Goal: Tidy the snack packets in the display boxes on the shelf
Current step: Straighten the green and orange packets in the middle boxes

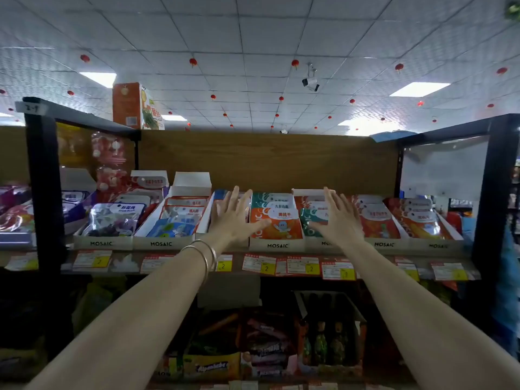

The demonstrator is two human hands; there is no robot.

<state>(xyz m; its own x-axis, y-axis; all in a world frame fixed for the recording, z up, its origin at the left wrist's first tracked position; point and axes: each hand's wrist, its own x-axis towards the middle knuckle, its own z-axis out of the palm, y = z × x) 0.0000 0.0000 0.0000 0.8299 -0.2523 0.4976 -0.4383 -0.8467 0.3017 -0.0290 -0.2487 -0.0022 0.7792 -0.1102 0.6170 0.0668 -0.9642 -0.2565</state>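
While both arms reach forward, the left hand (235,213) and right hand (339,218) hover with fingers spread, grasping nothing, over snack packets (277,225) in display boxes (277,245).

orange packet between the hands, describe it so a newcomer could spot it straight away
On the upper shelf, a row of white MOSAIC display boxes stands side by side. Take the box between the left hand and right hand. The orange packet is frontmost, showing a blue cartoon figure; the packets behind it are green.
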